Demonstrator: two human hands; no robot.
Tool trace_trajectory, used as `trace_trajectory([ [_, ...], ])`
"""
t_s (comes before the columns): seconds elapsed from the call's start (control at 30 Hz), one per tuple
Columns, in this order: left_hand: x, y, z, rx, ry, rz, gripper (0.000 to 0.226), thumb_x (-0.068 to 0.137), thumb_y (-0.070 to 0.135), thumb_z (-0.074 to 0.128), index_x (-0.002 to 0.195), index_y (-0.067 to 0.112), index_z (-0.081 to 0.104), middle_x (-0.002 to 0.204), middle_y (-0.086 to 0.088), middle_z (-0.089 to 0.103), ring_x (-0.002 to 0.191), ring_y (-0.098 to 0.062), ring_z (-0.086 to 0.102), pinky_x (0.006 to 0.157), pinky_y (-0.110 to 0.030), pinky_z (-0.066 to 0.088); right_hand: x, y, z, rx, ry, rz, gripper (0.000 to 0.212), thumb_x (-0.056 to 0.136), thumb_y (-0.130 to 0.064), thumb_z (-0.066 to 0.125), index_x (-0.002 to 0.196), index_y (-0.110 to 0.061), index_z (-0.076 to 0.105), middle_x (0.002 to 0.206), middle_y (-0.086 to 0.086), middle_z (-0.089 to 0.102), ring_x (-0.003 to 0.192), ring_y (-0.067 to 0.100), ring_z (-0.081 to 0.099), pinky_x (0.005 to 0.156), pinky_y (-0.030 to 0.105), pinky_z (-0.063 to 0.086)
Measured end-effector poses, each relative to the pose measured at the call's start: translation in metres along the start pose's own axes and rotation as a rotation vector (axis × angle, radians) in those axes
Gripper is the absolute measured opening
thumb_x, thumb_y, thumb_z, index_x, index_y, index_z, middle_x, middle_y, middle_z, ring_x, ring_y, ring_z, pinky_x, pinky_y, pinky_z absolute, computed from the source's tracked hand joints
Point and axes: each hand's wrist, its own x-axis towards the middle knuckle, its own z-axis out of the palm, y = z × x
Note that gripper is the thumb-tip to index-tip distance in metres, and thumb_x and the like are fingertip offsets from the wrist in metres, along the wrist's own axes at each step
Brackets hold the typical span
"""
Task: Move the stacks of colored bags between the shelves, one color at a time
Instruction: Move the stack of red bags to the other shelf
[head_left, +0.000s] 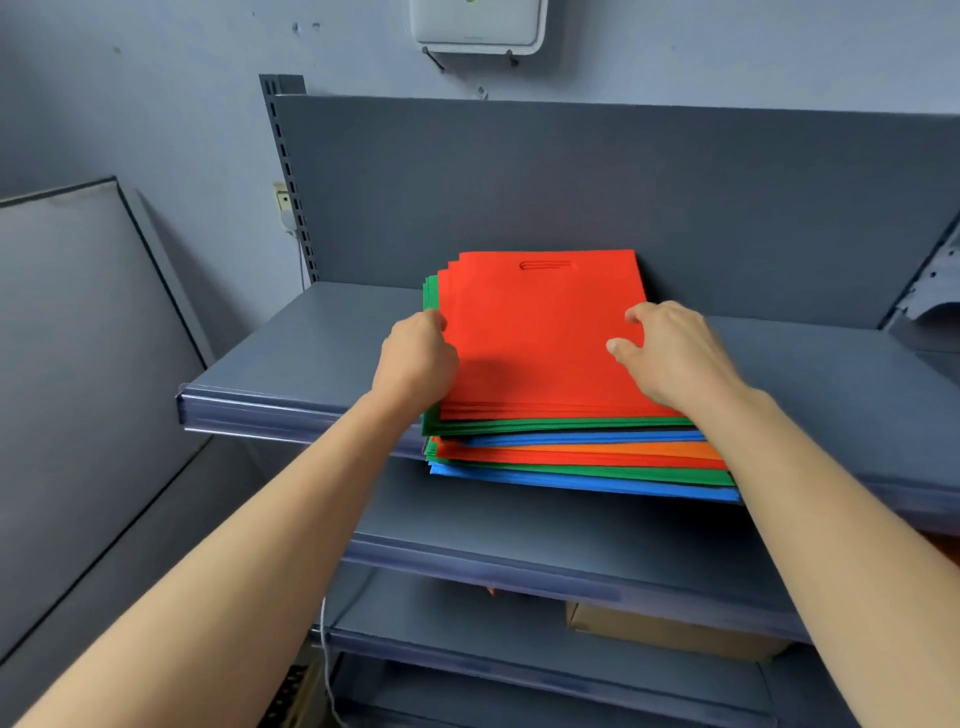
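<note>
A pile of flat colored bags lies on the top grey shelf (291, 353), overhanging its front edge. Red bags (540, 332) are on top, each with a cut-out handle slot at the far end. Below them come green (561, 425), blue, orange (623, 448), red, green and blue (597, 483) layers. My left hand (415, 358) grips the left edge of the red bags, fingers curled under it. My right hand (670, 353) rests over the red bags' right edge, thumb and forefinger on top, the other fingers hidden.
A second grey shelf (519, 540) sits below the top one, and a lower shelf holds a cardboard box (670, 634). A grey panel (78, 364) leans against the wall at left. A white device (478, 26) hangs on the wall above the shelving.
</note>
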Motion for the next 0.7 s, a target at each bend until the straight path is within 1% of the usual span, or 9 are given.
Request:
trace_trajectory([
  [0.07,0.002,0.003,0.008,0.016,-0.016,-0.034,0.032,0.085,0.004,0.044,0.115,0.001,0.056,0.115,-0.018,0.060,0.107,-0.037,0.054,0.087,-0.036,0.043,0.010,0.005,0.005,0.000,-0.026,-0.027,0.044,0.094,-0.035,0.052,0.131,-0.011,0.049,0.130,0.015,0.050,0.119,0.034,0.047,0.094,0.041,0.041],
  [0.17,0.004,0.008,0.018,0.067,-0.045,-0.073,0.031,0.087,0.011,0.047,0.115,0.000,0.055,0.115,-0.019,0.060,0.106,-0.038,0.054,0.084,-0.037,0.044,0.023,0.014,0.010,0.007,-0.049,-0.058,0.045,0.093,-0.036,0.053,0.131,-0.011,0.049,0.130,0.015,0.050,0.120,0.035,0.047,0.096,0.042,0.040],
  [0.23,0.008,0.013,0.022,0.115,-0.065,-0.094,0.029,0.088,0.018,0.052,0.109,-0.001,0.055,0.115,-0.021,0.059,0.106,-0.039,0.053,0.080,-0.036,0.043,0.030,0.022,0.014,0.004,-0.084,-0.060,0.048,0.092,-0.039,0.053,0.131,-0.011,0.048,0.131,0.015,0.049,0.121,0.035,0.046,0.098,0.042,0.040],
  [0.3,0.013,0.019,0.028,0.159,-0.097,-0.109,0.033,0.087,0.028,0.057,0.103,-0.001,0.054,0.113,-0.021,0.059,0.108,-0.040,0.050,0.078,-0.036,0.041,0.035,0.031,0.019,-0.019,-0.156,-0.044,0.054,0.091,-0.044,0.053,0.134,-0.011,0.045,0.135,0.016,0.045,0.124,0.037,0.042,0.101,0.044,0.039],
  [0.43,0.022,0.030,0.036,0.192,-0.174,-0.182,0.048,0.084,0.042,0.064,0.105,0.001,0.053,0.113,-0.019,0.058,0.114,-0.038,0.043,0.086,-0.039,0.039,0.040,0.049,0.029,-0.026,-0.329,0.034,0.071,0.086,-0.055,0.054,0.141,-0.013,0.034,0.146,0.015,0.030,0.131,0.038,0.033,0.104,0.048,0.036],
  [0.5,0.028,0.033,0.035,0.168,-0.188,-0.226,0.051,0.080,0.043,0.068,0.107,0.003,0.053,0.115,-0.018,0.057,0.116,-0.037,0.042,0.088,-0.038,0.038,0.043,0.053,0.032,0.005,-0.362,0.043,0.075,0.085,-0.057,0.055,0.142,-0.013,0.031,0.149,0.015,0.026,0.132,0.038,0.033,0.105,0.049,0.035],
  [0.57,0.033,0.033,0.033,0.179,-0.210,-0.250,0.056,0.075,0.046,0.071,0.109,0.004,0.055,0.116,-0.017,0.057,0.114,-0.035,0.047,0.091,-0.036,0.037,0.046,0.054,0.033,0.027,-0.381,0.039,0.077,0.085,-0.056,0.056,0.143,-0.013,0.029,0.150,0.015,0.022,0.133,0.038,0.032,0.106,0.048,0.034],
  [0.63,0.038,0.029,0.034,0.155,-0.232,-0.279,0.064,0.068,0.048,0.076,0.111,0.005,0.057,0.117,-0.017,0.058,0.112,-0.034,0.050,0.096,-0.037,0.041,0.049,0.055,0.034,0.039,-0.395,0.036,0.078,0.084,-0.054,0.058,0.144,-0.014,0.028,0.151,0.015,0.020,0.133,0.038,0.031,0.107,0.048,0.034],
  [0.7,0.040,0.025,0.035,0.098,-0.248,-0.289,0.063,0.064,0.048,0.079,0.106,0.005,0.059,0.113,-0.013,0.060,0.109,-0.034,0.053,0.095,-0.038,0.044,0.051,0.055,0.035,0.046,-0.407,0.035,0.077,0.085,-0.053,0.058,0.143,-0.014,0.028,0.151,0.015,0.020,0.133,0.038,0.031,0.107,0.048,0.034],
])
